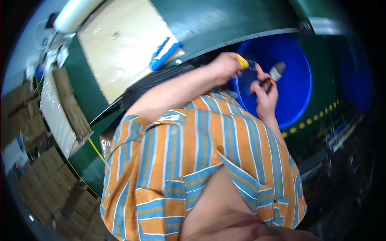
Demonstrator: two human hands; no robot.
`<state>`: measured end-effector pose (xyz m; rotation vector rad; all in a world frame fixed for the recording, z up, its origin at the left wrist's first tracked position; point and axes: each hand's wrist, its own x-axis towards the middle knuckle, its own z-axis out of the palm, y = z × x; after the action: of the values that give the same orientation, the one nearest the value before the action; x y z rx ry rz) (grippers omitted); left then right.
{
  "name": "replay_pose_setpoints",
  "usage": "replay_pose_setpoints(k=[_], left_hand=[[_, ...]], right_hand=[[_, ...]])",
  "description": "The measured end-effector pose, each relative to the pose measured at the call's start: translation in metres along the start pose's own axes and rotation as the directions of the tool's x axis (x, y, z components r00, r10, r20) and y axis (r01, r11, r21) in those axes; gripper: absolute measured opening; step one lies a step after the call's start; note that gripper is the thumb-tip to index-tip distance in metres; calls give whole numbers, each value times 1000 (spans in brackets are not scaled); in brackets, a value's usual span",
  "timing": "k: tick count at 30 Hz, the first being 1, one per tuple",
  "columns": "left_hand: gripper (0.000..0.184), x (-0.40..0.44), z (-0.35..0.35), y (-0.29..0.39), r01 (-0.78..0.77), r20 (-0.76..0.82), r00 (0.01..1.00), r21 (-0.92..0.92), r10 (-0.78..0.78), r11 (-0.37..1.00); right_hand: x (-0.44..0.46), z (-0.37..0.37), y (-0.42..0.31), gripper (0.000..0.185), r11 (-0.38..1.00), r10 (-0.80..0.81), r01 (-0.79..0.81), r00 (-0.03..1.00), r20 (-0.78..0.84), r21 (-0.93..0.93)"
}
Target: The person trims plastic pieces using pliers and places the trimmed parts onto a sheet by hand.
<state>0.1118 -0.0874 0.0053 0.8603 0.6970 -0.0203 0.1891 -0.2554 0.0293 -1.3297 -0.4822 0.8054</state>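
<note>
My left hand (225, 67) is closed around a small yellow object (242, 62), blurred and mostly hidden by the fingers. It is at the left rim of a large round blue bin (295, 98). Over the bin's opening, my right hand (267, 100) grips a brush-like tool (276, 73) with a dark and orange handle, a pale collar and a grey tip. Its tip points up and away from me. Between the two hands are some pale, blurred specks I cannot make out.
A green table (225, 20) runs along the far side, bearing a large beige sheet (124, 36) and a blue-and-white item (165, 53). A white roll (76, 16) lies at upper left. Flattened cardboard (70, 108) and stacked cartons (48, 176) stand to the left.
</note>
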Motion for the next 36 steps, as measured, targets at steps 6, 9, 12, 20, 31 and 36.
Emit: replay_pose_setpoints(k=[6, 9, 12, 20, 31, 36], left_hand=[[4, -34, -10, 36, -100, 26, 994, -152, 105, 983], [10, -65, -33, 69, -321, -27, 946, 73, 324, 944], [14, -85, -71, 102, -419, -173, 874, 205, 454, 884], [16, -98, -165, 162, -179, -489, 505, 746, 711, 641], [12, -49, -228, 168, 255, -79, 374, 967, 924, -21], [7, -42, -203, 169, 323, -46, 380, 942, 924, -86]], right_hand=[[24, 11, -14, 26, 981, -106, 109, 994, 30, -160], [62, 26, -16, 16, 856, -303, 325, 945, 118, -403], [102, 49, -25, 24, 578, -374, 410, 901, 218, -705], [178, 91, -8, 37, 121, -575, 650, 662, 481, -750], [178, 92, -9, 40, 147, -555, 558, 730, 399, -817], [176, 80, -27, 41, 134, -566, 550, 725, 392, -825]])
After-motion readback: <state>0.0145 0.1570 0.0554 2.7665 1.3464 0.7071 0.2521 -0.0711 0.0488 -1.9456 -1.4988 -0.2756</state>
